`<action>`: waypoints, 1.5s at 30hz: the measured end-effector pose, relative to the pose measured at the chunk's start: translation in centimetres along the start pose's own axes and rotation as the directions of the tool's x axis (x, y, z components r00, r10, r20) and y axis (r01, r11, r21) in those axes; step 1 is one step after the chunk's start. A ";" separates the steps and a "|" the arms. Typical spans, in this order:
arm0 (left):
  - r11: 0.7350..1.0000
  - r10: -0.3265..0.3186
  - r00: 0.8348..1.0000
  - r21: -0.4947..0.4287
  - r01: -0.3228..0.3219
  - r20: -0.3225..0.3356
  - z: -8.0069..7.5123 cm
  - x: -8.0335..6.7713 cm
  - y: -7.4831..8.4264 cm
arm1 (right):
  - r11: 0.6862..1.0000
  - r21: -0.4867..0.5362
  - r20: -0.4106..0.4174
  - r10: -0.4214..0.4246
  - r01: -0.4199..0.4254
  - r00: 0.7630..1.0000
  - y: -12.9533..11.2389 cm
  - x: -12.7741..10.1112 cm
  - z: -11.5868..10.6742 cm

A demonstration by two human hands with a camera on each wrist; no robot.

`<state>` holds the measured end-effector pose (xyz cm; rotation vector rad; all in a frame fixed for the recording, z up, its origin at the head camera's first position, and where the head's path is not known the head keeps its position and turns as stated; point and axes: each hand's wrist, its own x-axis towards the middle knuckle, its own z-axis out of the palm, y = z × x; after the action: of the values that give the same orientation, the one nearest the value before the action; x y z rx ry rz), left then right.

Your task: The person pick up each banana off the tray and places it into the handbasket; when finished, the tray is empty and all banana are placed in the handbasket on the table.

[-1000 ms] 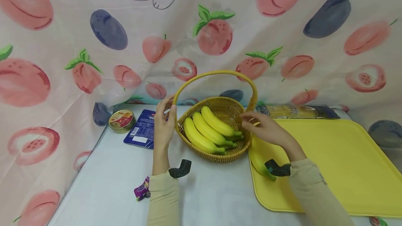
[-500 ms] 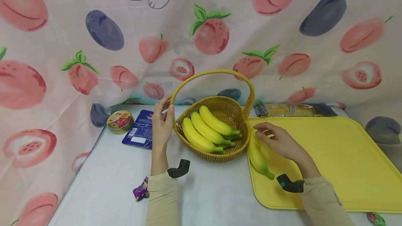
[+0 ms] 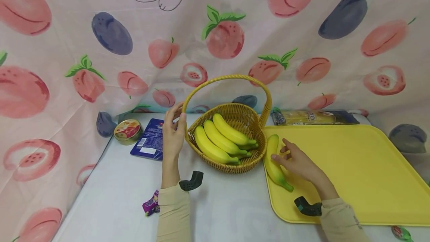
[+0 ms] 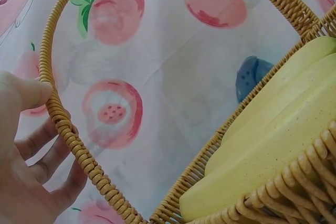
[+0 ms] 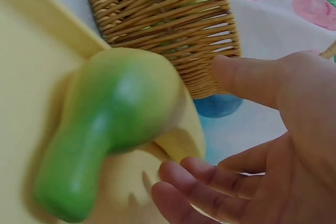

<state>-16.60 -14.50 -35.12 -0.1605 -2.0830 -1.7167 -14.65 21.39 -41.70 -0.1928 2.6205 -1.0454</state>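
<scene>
A woven yellow basket with a tall handle stands mid-table and holds three yellow bananas. My left hand grips the handle at its left base; in the left wrist view the thumb presses on the handle and the fingers curl behind it, with the bananas at the right. A fourth banana with a green stem lies on the yellow tray beside the basket. My right hand hovers against it with spread fingers, and the right wrist view shows that hand open beside the banana.
Left of the basket lie a round tin and a blue packet. A long pasta packet sits behind the tray. A purple sweet lies by my left sleeve. Fruit-print cloth hangs all round.
My right hand has drawn back from the basket's right rim and come down by the banana on the tray. The left hand and basket have stayed put.
</scene>
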 end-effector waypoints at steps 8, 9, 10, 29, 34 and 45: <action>1.000 -0.006 1.000 0.004 0.006 0.004 0.0 0.0 0.0 | 0.998 -0.054 0.018 0.027 -0.026 0.999 0.2 0.3 1.3; 1.000 -0.006 1.000 0.001 0.006 0.003 0.0 0.0 0.1 | 0.998 -0.059 0.013 0.020 -0.019 1.000 0.2 0.3 1.3; 1.000 -0.007 1.000 -0.001 0.007 0.003 0.0 -0.1 0.1 | 0.998 -0.066 0.008 0.015 -0.014 1.000 0.2 0.4 1.4; 1.000 0.004 1.000 -0.011 -0.004 0.006 0.1 0.1 -0.2 | 0.999 -0.001 -0.045 -0.038 0.038 0.998 -0.7 -2.2 -1.6; 1.000 0.011 1.000 -0.024 -0.011 -0.006 0.1 0.4 -1.7 | 0.995 -0.013 -0.049 -0.100 0.100 0.994 -1.1 -3.5 -2.9; 0.999 0.032 0.999 -0.021 -0.033 -0.020 0.1 0.7 -3.5 | 0.966 -0.039 -0.003 -0.255 0.255 0.967 -1.2 -3.6 -3.3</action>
<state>-18.53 -15.31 -38.02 -0.1822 -2.0376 -1.7154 -12.33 23.47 -37.73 -0.5493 2.6753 -1.0763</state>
